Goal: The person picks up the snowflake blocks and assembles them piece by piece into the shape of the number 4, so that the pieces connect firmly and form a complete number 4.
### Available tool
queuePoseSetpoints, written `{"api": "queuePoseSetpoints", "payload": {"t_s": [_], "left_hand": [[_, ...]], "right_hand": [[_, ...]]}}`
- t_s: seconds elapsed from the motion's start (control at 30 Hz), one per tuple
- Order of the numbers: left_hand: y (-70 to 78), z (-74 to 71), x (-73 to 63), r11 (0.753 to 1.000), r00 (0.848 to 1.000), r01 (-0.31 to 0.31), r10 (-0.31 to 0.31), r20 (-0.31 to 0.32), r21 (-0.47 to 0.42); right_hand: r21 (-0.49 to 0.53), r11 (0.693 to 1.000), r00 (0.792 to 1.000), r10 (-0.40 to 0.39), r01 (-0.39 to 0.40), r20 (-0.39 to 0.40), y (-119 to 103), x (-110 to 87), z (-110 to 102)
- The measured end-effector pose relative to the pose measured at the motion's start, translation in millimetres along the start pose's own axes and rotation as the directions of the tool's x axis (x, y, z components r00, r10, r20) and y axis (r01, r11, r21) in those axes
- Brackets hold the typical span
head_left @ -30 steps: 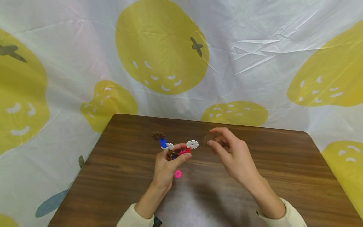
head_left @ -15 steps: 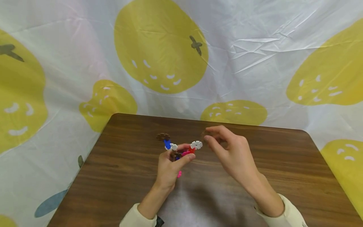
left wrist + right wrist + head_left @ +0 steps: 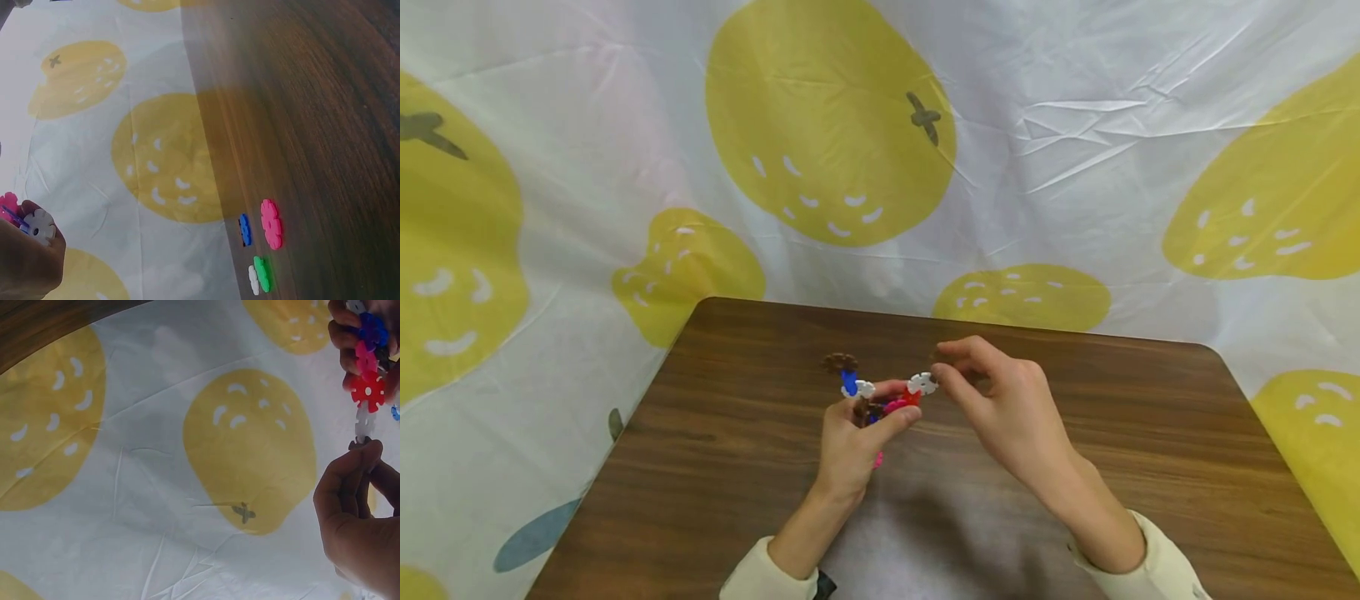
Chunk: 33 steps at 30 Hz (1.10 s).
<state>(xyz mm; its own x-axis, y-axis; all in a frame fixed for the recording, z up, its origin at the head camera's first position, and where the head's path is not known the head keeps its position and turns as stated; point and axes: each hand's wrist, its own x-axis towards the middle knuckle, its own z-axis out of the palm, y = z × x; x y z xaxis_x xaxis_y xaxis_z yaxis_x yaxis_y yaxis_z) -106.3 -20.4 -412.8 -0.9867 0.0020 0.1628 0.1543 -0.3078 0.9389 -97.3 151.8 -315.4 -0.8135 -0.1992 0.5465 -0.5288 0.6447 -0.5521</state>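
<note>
My left hand (image 3: 848,446) grips a chain of notched plastic snowflake discs. From it rise a blue disc (image 3: 849,382) and a brown disc (image 3: 840,363), with a white disc (image 3: 862,390) at their base. At the chain's right end, a red disc (image 3: 367,392) carries another white disc (image 3: 365,423). Thumb and fingers of my right hand (image 3: 1011,404) pinch a dark brown disc (image 3: 358,445) at that white disc's edge; my fingertips cover most of it. Whether the two are slotted together, I cannot tell. A pink disc (image 3: 878,459) shows partly behind my left hand.
The wooden table (image 3: 737,467) lies beneath both hands, against a lemon-print cloth (image 3: 1015,200). In the left wrist view a pink disc (image 3: 271,224), a blue disc (image 3: 245,230), a green disc (image 3: 262,274) and a white disc (image 3: 253,280) lie near the table's edge.
My right hand has moved left with the brown disc, up to the chain's white disc. My left hand has shifted slightly right with the chain. The pink disc below is now mostly covered.
</note>
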Motion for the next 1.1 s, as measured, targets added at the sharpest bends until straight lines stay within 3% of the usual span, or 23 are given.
{"api": "queuePoseSetpoints", "payload": {"t_s": [0.37,0.67,0.77,0.9,1.1], "left_hand": [[-1.1,3.0,-1.0,1.000,0.998,-0.020,0.019,-0.055,-0.005],[0.3,4.9,0.7,1.000,0.997,-0.030,0.030,-0.067,0.001],[-0.1,3.4,2.2,1.000,0.998,-0.005,0.006,-0.057,0.012],[-0.9,-0.7,5.2,0.998,0.997,0.068,-0.068,-0.033,0.005],[0.3,-6.3,8.7,0.986,0.988,0.153,-0.152,0.009,-0.071]], "right_hand": [[-0.084,0.992,0.994,-0.099,0.095,-0.046,-7.1,-1.1,8.8],[-0.142,0.985,0.994,-0.094,0.100,0.049,-12.3,8.6,3.8],[-0.102,0.993,0.994,-0.057,0.067,0.096,-12.4,10.3,0.2],[-0.025,0.999,0.988,0.043,-0.040,0.148,-9.2,11.0,-7.6],[-0.008,0.985,0.979,0.172,-0.172,0.107,7.4,13.0,-20.0]]}}
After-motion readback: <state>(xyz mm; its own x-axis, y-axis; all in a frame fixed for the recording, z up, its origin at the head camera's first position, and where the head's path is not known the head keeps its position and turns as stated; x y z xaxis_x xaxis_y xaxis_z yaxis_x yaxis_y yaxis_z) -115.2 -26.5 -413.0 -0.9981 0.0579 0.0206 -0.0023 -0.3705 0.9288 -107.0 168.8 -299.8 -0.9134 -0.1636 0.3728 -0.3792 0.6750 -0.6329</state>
